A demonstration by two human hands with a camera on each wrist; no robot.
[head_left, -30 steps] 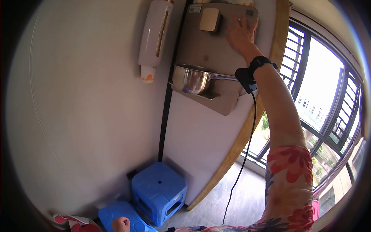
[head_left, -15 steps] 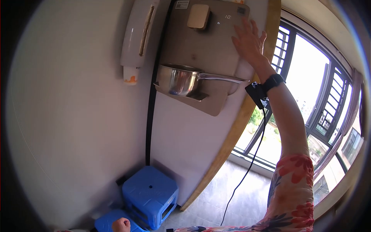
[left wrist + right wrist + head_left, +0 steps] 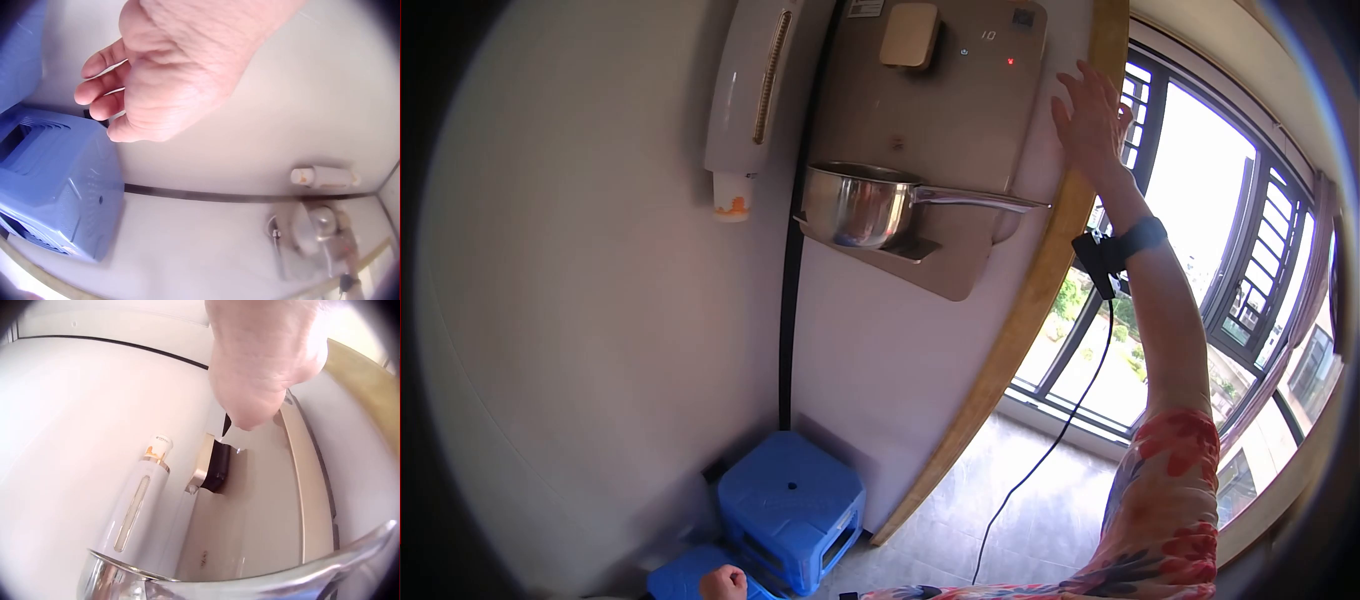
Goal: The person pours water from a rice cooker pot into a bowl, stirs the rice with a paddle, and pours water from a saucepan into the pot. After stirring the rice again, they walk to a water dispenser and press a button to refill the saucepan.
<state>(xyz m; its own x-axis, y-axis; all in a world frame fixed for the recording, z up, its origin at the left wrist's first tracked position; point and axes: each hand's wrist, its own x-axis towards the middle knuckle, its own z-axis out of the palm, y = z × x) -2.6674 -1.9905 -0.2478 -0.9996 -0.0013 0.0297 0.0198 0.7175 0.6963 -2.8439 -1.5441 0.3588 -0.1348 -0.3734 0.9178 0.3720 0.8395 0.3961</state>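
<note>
My right hand (image 3: 1092, 125) is raised with its fingers spread, holding nothing, to the right of a wall-mounted water dispenser (image 3: 960, 110). The panel shows "10", a small blue light and a red one. Beneath its spout block (image 3: 910, 35), a steel saucepan (image 3: 862, 207) rests on the drip shelf, its handle pointing right. In the right wrist view the palm (image 3: 262, 369) hangs above the pan's handle (image 3: 275, 582); its fingers are out of sight. My left hand (image 3: 169, 81) hangs low near the blue stools, fingers loosely bent around nothing.
A white cup dispenser (image 3: 745, 95) hangs on the wall left of the panel. Two blue stools (image 3: 790, 490) stand on the floor below. A wooden edge (image 3: 1000, 370) borders the wall, with a window beyond. A black cable runs down from my right wrist.
My right hand has moved off the panel to the right, uncovering the "10" display. A red light now shows there. The saucepan stays on its shelf.
</note>
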